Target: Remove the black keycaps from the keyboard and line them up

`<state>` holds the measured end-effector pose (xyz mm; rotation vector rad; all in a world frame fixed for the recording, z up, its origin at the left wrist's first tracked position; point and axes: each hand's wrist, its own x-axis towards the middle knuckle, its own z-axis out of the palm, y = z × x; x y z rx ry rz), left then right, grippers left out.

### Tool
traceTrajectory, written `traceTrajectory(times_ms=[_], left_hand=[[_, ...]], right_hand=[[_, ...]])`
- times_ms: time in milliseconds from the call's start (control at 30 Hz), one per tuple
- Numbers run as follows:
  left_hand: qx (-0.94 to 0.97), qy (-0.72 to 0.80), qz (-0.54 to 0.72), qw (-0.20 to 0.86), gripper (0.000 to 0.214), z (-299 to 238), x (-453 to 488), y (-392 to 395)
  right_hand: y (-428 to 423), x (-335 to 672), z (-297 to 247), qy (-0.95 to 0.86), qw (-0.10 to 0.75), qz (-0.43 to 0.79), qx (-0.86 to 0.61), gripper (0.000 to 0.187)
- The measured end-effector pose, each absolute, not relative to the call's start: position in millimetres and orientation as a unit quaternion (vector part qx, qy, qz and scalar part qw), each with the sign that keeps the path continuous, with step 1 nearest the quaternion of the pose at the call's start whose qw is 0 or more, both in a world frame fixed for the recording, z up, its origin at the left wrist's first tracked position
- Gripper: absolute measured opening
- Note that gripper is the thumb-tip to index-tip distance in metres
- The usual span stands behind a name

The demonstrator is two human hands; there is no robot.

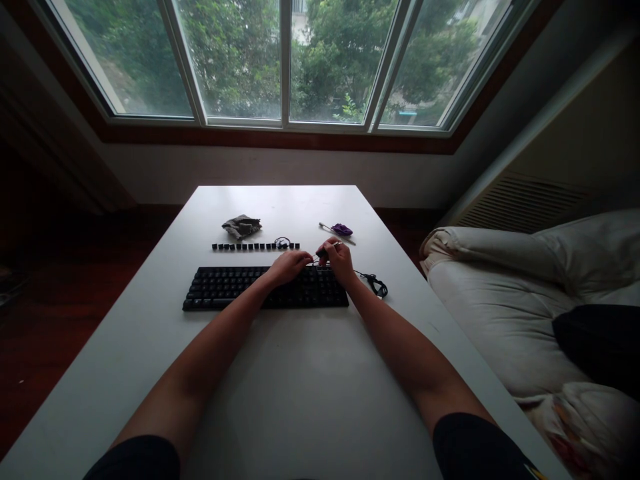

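A black keyboard lies across the middle of the white table. Both my hands hover over its right half. My left hand is curled, its fingertips pinched near the keyboard's top edge. My right hand is closed on a small dark keycap with a thin wire tool against it. A row of removed black keycaps lines up just behind the keyboard. What my left fingers grip is too small to name.
A crumpled grey cloth sits behind the keycap row. A purple-handled tool lies at the back right. The keyboard's coiled cable rests at the right. A white sofa with cushions stands beside the table; windows beyond.
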<state>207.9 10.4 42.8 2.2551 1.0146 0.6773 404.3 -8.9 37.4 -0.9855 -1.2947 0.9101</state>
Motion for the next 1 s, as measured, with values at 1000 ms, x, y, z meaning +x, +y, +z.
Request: traceTrajectory(times_ms=[1000], left_hand=[[0.851,0.484,0.192,0.066,0.02,40,238,65]], right_hand=[[9,427,24,-0.469,0.673,0.341,-0.459,0.025]])
